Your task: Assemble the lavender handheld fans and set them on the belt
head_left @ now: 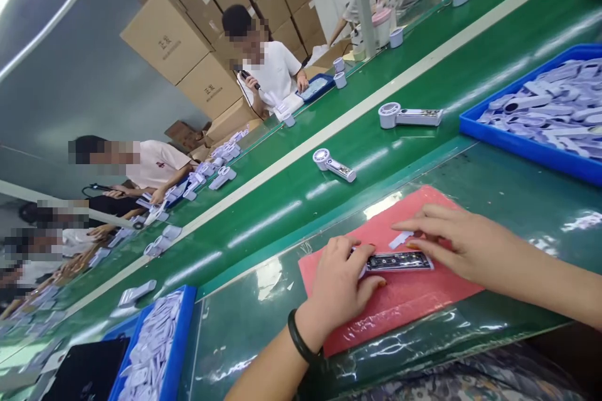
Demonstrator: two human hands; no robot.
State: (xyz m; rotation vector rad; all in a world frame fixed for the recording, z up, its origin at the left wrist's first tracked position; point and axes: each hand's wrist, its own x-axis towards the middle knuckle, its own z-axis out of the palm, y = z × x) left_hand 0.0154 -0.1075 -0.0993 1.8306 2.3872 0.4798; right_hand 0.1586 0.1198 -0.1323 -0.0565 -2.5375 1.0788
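Right tray (517, 147) and left tray (180, 338), both blue, hold heaped pale parts (559, 106); two fans (333, 164) lie on the belt (282, 200); the left hand (336, 288) has its grip clamped on a third fan (399, 261), the right hand (461, 241) its grip apart.

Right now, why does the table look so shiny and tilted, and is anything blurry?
Head view: the whole scene leans, the green belt running diagonally; overhead light leaves white streaks on it and glare patches on the clear sheet beside the red mat; the left hand, right hand and the handheld fan under them look sharp; the far left edge is soft.
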